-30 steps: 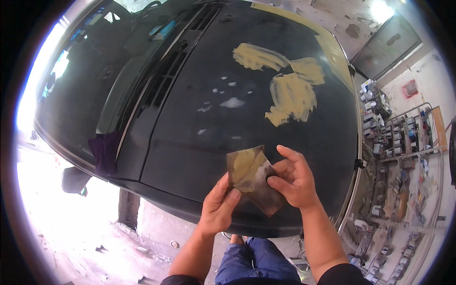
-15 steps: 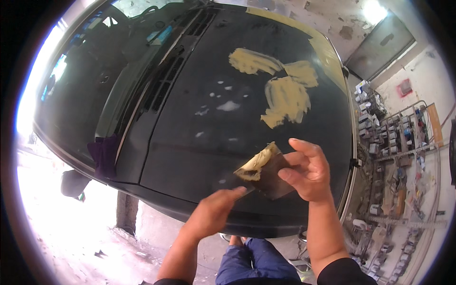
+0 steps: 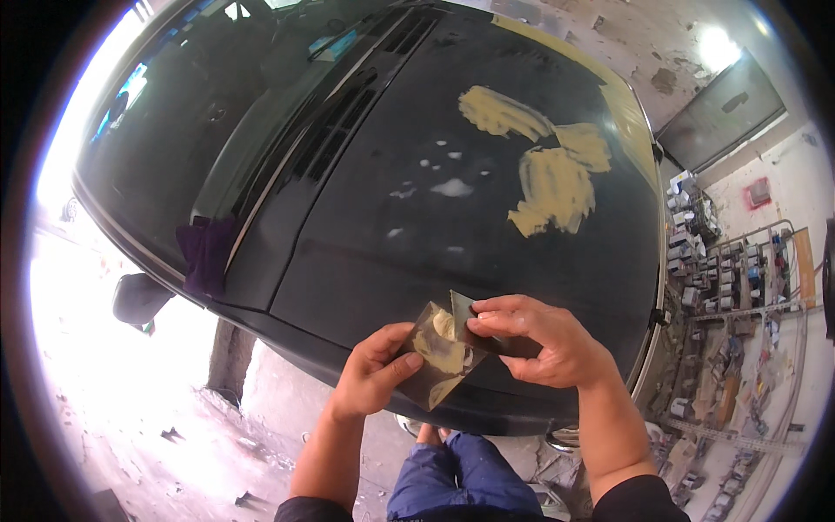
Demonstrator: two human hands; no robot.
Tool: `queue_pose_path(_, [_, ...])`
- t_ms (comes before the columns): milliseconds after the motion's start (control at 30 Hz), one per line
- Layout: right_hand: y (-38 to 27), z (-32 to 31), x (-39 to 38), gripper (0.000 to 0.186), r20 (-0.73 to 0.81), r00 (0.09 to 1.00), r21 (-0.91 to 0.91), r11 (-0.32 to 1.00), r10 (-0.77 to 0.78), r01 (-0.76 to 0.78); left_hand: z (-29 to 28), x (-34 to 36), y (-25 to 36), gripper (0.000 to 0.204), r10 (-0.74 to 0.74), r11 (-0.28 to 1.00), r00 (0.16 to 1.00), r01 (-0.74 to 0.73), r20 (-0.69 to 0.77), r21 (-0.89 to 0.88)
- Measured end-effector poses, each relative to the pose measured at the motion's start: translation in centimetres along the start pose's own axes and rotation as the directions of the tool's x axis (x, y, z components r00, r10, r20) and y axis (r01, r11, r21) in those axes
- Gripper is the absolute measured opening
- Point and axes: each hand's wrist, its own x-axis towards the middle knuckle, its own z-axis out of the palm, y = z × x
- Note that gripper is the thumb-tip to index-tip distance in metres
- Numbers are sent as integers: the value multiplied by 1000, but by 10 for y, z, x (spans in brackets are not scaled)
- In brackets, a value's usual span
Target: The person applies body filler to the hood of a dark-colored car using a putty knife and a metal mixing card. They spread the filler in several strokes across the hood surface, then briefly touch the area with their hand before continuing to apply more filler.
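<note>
My left hand (image 3: pixel 376 374) grips a dark, flat putty spreader (image 3: pixel 445 383) by its edge, thumb on top. Pale yellow putty (image 3: pixel 442 352) is smeared across that spreader's face. In my right hand (image 3: pixel 552 344) is a second thin spreader (image 3: pixel 462 315), pinched between thumb and fingers. Its edge meets the putty on the first one, and the fingers hide part of it. Both hands are above the near edge of a matte dark car hood (image 3: pixel 374 287). Farther over, dried-looking yellow putty patches (image 3: pixel 557 191) cover part of the hood.
Small whitish spots (image 3: pixel 452 188) dot the hood. Yellow masking tape (image 3: pixel 631 126) runs along its far right edge. A dark purple cloth (image 3: pixel 206 257) hangs by the windshield, near the side mirror (image 3: pixel 142 298). Racks of cans (image 3: pixel 731 278) stand along the right wall.
Both hands have come closer together and lower toward the hood's near edge. The left hand now holds a spreader face up, with the right one's spreader against its putty. The view has shifted slightly.
</note>
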Motion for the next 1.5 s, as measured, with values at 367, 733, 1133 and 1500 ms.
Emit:
queue_pose_path(367, [-8,29,9,54,-317,943,-561,821,-100,-101,24,6,3,40,109,994,957,-112,-269,4])
queue_pose_path(733, [36,48,8,49,-214,958,-315,915,190,-252,-5,19,-5,33,754,314,639,-152,-149,937])
queue_pose_path(1133, [85,1,-6,73,-401,704,719,677,586,-154,-185,84,2,41,549,782,530,-597,-646,175])
queue_pose_path(1500, [126,-1,20,77,-432,613,626,709,662,-324,-259,222,-4,39,603,710,565,-703,-563,54])
